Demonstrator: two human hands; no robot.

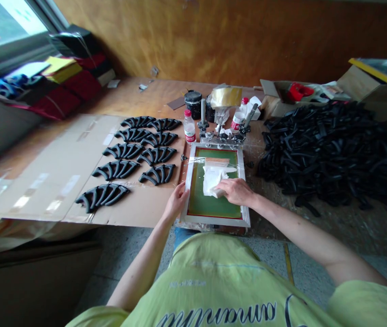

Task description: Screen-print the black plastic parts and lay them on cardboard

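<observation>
A screen printing frame [247, 200] with a metal rim and green mesh lies in front of me, its far end at a metal hinge clamp [221, 139]. My left hand [179, 196] grips the left rim, fingers partly hidden at the edge. With my right hand [237, 191] I press a crumpled white cloth or paper [210, 179] onto the mesh; its exact material cannot be made out. Just beyond it, a wooden-handled squeegee [217, 161] rests on the mesh. Left of the frame, several black curved, ribbed parts [103, 196] lie in two columns on cardboard [64, 181].
A large heap of black parts [329, 154] covers the right side of the table. Behind the frame stand a red-capped bottle [189, 127], a black tub [193, 104] and a roll of tape [226, 96]. An open carton [275, 93] sits at the back right.
</observation>
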